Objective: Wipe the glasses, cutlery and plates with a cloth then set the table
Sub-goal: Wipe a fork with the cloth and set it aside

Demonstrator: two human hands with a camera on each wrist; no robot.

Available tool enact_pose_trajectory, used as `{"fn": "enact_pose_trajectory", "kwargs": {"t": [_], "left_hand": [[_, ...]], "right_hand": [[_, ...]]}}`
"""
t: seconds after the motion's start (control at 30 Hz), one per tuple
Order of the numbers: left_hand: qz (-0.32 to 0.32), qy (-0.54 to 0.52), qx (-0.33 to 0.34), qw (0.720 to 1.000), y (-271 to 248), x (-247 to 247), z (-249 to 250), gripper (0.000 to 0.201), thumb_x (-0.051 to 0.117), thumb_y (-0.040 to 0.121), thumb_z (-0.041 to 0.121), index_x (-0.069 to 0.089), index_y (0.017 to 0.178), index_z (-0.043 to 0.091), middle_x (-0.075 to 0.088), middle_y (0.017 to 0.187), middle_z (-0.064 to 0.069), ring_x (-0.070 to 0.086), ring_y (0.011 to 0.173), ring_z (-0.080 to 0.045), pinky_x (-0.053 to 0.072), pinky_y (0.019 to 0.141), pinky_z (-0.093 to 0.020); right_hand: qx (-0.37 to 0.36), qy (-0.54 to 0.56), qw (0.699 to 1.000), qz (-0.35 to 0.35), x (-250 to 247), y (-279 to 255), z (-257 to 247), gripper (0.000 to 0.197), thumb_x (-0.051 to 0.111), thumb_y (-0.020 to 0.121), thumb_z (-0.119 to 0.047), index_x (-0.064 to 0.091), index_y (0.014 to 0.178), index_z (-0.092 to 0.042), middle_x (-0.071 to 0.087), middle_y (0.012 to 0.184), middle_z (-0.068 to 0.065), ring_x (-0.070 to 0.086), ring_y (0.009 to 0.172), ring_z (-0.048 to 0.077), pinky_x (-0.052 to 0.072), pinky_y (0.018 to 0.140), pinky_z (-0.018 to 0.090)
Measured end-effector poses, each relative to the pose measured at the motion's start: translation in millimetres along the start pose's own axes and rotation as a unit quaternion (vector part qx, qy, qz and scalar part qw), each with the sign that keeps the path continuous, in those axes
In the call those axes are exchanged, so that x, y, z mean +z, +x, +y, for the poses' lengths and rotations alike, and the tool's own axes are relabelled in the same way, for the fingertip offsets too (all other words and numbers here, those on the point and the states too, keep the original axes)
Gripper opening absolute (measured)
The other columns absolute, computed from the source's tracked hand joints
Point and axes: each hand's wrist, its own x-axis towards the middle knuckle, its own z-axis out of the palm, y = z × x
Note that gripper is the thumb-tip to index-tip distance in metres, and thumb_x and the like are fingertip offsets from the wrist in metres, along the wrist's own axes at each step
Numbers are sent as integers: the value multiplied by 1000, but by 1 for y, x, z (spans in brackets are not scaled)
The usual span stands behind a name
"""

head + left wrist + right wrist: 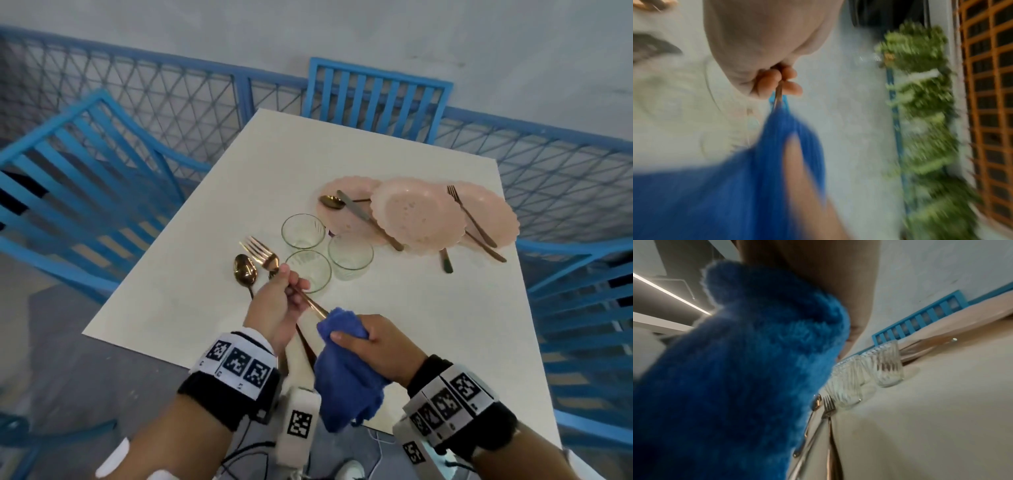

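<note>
My left hand [291, 281] grips a rose-gold fork [262, 251] by its neck, tines pointing away, above the white table [411, 325]. My right hand [356, 337] holds a blue cloth [342, 370] wrapped round the far end of the fork's handle. The left wrist view is blurred; it shows fingers [777, 81] pinching the handle above the cloth [735, 186]. Three clear glasses [303, 231] [308, 270] [350, 255] stand just beyond my hands. Three pink scalloped plates [416, 214] overlap at the far right. The cloth [746, 369] fills most of the right wrist view.
A spoon [245, 270] lies on the table left of the fork. A spoon [332, 202] and knife [354, 209] rest on the left plate, a fork [469, 216] on the right one. Blue slatted chairs [376, 96] and mesh fencing [154, 92] ring the table.
</note>
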Motion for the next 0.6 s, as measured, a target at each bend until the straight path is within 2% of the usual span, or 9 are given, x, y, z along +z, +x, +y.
{"fn": "enact_pose_trajectory", "kwargs": {"t": [0.07,0.13,0.2,0.27,0.33,0.4,0.43,0.53,0.6], "left_hand": [[28,-37,29,998,10,-17,29,37,39,101,27,45,66,17,49,46,5,37,43,-6,33,46,-17],[-30,64,35,997,8,-27,47,39,36,101,29,43,65,17,43,50,4,33,44,-8,34,44,-17],[-123,253,26,959,-5,-27,42,41,33,101,31,43,65,16,39,50,4,34,50,-11,34,47,-19],[-199,397,25,896,-18,-18,22,41,34,101,30,45,64,16,40,51,6,36,53,-10,31,52,-21],[-230,450,25,862,-25,-7,-1,35,36,101,17,52,70,11,44,53,5,39,45,-2,31,52,-18],[-241,464,29,852,-28,3,-16,32,32,98,-2,54,75,1,45,50,2,43,36,3,33,46,-10],[-246,475,36,844,-30,5,-22,33,32,99,-2,53,73,3,48,50,3,44,37,4,33,46,-7],[-283,515,4,809,-37,-1,-28,25,34,101,28,55,89,21,63,73,9,50,61,1,42,60,-19],[-315,543,-48,777,-38,-14,-30,23,33,101,31,53,93,21,65,82,10,48,72,-7,40,66,-23]], "right_hand": [[19,-19,999,-22,-7,-11,11,23,59,91,-20,58,70,-31,61,65,-19,55,62,-12,41,66,10],[42,-7,999,20,-23,-11,17,20,56,93,-20,59,75,-29,62,67,-19,56,65,-14,41,67,11],[56,50,994,81,-37,-2,8,17,47,97,-25,61,86,-26,66,83,-11,61,81,-4,43,73,9],[59,136,987,66,-41,9,-9,24,39,99,-31,61,100,-23,67,100,-5,62,98,6,46,83,13],[55,179,982,28,-29,16,-24,23,41,98,-29,61,106,-20,67,105,-3,62,102,8,49,88,16],[50,175,981,63,-16,23,-28,18,52,95,-20,62,107,-13,69,105,6,65,102,19,52,90,27],[48,179,977,101,-14,26,-27,19,56,93,-16,63,109,-8,69,106,11,64,104,24,52,92,35],[39,192,962,190,-23,32,-21,30,59,91,-18,59,117,-3,67,109,16,63,105,27,49,95,44],[44,221,943,244,-35,34,-18,32,56,92,-21,57,120,-5,66,113,14,61,108,25,48,96,42]]}}
